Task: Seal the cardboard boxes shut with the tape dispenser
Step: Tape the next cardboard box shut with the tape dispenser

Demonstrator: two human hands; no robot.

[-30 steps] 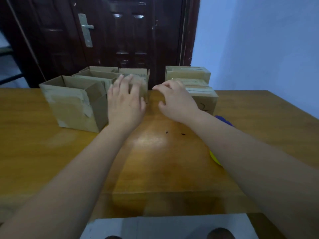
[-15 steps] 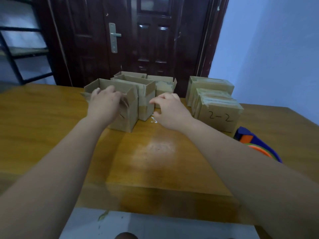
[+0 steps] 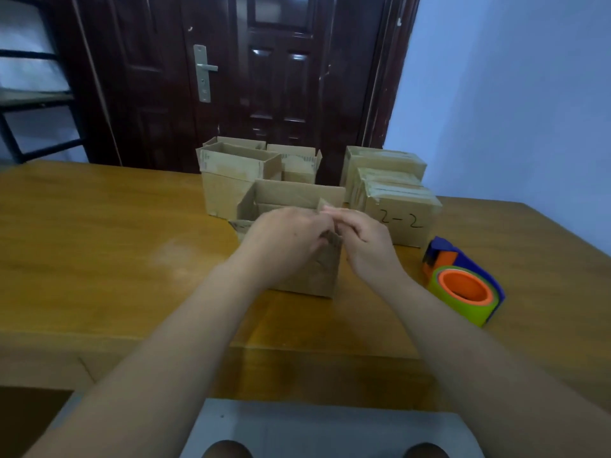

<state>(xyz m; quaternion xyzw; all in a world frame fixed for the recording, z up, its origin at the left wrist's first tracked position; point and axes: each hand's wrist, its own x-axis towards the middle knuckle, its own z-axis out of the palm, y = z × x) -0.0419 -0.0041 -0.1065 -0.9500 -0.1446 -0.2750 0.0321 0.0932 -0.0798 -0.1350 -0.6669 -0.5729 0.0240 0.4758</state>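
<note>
The left hand [image 3: 287, 239] and right hand [image 3: 367, 246] pinch the top flaps of the open brown cardboard box [image 3: 322, 276], while the blue-and-orange tape dispenser [image 3: 463, 285] lies rightward on the wooden table [image 3: 99, 242], nearest the right hand.

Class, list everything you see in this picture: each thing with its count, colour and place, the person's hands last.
near open box: one, brown, middle of the table, flaps up
open boxes: three, brown, behind the near one
taped boxes: three, brown, in a row at back right; the nearest is marked 2-2
tape dispenser: one, blue and orange with a yellow-green roll, on the table right of the near box
table: one, yellow-brown wood
door: one, dark brown, behind the table
handle: one, silver, on the door
wall: blue, right
shelf frame: one, black, far left
left hand: grips the near box's right edge
right hand: pinches a flap there
</note>
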